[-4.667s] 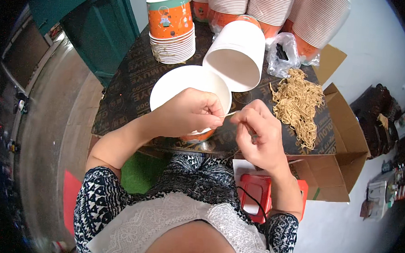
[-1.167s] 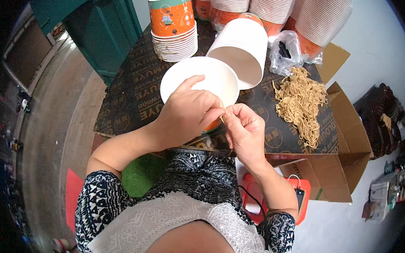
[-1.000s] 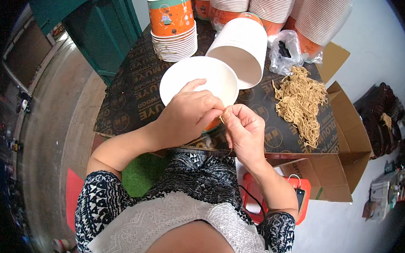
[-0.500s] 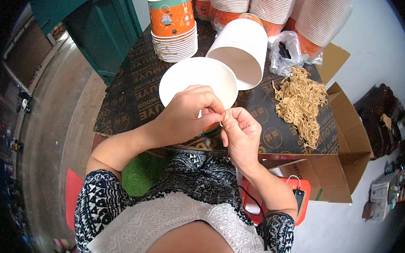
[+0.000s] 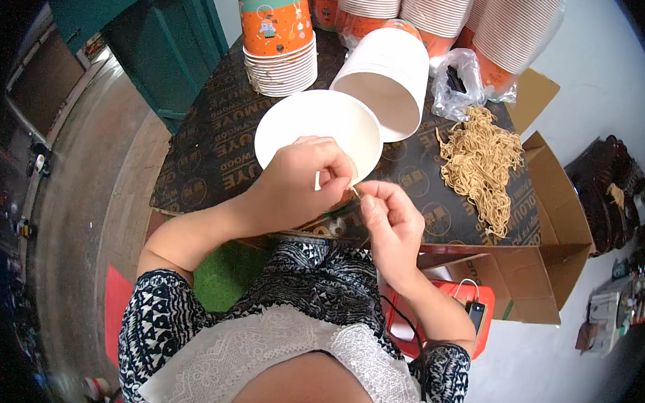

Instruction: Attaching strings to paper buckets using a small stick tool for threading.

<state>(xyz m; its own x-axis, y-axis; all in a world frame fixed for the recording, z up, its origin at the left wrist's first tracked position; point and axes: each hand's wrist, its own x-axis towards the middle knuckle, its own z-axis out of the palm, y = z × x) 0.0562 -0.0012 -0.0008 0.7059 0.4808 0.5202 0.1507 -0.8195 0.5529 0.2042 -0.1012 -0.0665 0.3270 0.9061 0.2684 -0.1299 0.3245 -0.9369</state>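
My left hand (image 5: 298, 182) and my right hand (image 5: 395, 226) meet at the table's near edge, each pinching a short piece of tan string (image 5: 356, 192). The string is stretched between the fingertips; the rest of it is hidden by the hands. Just behind and partly under my left hand is a wide white paper bucket (image 5: 283, 123), its mouth facing up. A second white paper bucket (image 5: 394, 63) lies tipped beyond it, mouth toward me. To the right, a loose heap of the same tan string (image 5: 479, 162) is spread on the dark table (image 5: 216, 134).
A stack of orange and green paper buckets (image 5: 276, 35) stands at the far left. Taller bagged stacks (image 5: 517, 33) line the back, with a clear plastic bag (image 5: 458, 84) before them. An open cardboard box (image 5: 545, 264) and a red stool (image 5: 441, 310) with a phone sit at right.
My right hand has moved slightly right and down, away from the left. A short span of string now shows between the fingertips.
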